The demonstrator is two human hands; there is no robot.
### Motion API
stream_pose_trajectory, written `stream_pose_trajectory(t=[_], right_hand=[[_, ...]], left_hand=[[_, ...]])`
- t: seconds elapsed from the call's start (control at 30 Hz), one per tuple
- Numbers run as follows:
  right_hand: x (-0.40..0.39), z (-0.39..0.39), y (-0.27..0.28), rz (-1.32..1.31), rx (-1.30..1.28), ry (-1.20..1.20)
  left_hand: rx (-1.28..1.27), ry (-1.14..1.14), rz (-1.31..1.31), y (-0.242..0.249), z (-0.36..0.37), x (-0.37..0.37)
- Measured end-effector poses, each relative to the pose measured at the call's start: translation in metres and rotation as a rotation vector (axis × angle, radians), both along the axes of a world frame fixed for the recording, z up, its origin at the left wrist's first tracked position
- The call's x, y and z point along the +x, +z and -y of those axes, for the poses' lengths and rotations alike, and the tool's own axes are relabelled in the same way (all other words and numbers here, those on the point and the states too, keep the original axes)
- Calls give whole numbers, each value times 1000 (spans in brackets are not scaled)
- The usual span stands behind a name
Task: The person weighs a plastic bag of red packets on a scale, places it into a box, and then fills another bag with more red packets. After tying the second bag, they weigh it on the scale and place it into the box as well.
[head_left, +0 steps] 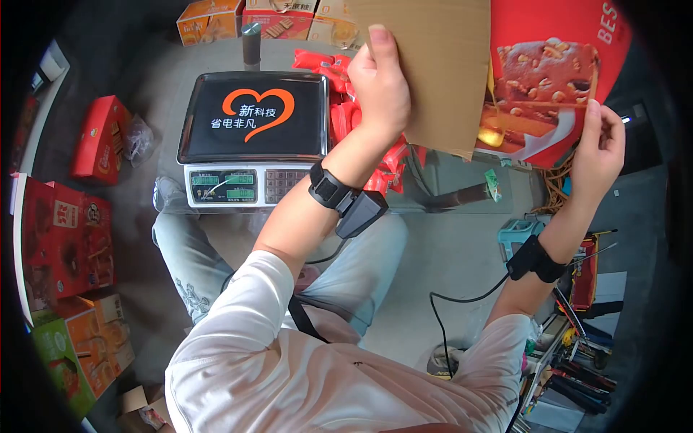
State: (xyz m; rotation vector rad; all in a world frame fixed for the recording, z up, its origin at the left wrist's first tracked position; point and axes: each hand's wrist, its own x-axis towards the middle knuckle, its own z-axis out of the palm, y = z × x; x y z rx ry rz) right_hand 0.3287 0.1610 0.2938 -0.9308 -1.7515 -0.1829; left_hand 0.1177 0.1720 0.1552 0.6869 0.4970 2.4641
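A red printed cardboard box (538, 68) with a nutty baked snack pictured on it is held up at the upper right. One bare brown panel (440, 72) of it faces me, and its top runs out of view. My left hand (380, 86) grips the brown panel's left edge, thumb in front and the other fingers partly hidden. At the lower right corner of the red side, my right hand (599, 151) pinches the edge. Left of the box, a digital scale (253, 119) with a black platform stands on the glass table. Red snack packets (343, 119) lie beside the scale, partly behind my left arm.
Orange and red snack boxes (278, 25) line the table's far side. More red boxes (68, 234) and orange boxes (97, 339) stand at the left. Tools (577, 361) crowd a rack at the lower right, near a teal plastic item (518, 234). A cable (433, 303) hangs from my right wrist strap.
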Motion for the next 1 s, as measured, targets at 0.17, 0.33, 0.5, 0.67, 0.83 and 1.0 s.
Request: stream_pose_trajectory(t=[0.17, 0.33, 0.5, 0.67, 0.83, 1.0], right_hand=[[-2, 50, -35, -152, 403, 35], [-8, 87, -162, 92, 195, 222], [-14, 92, -338, 136, -364, -55], [-9, 97, -401, 413, -699, -235], [-21, 75, -412, 503, -728, -299], [-35, 54, -414, 388, -724, -242]], left_hand=[[-50, 53, 13, 21, 3, -12], [-78, -76, 272, 26, 2, -25], [-70, -187, 376, 10, -11, -37], [80, -238, 331, 0, -11, -66], [-67, -35, 210, 14, 49, -120], [-172, 430, 30, 63, 141, -162]])
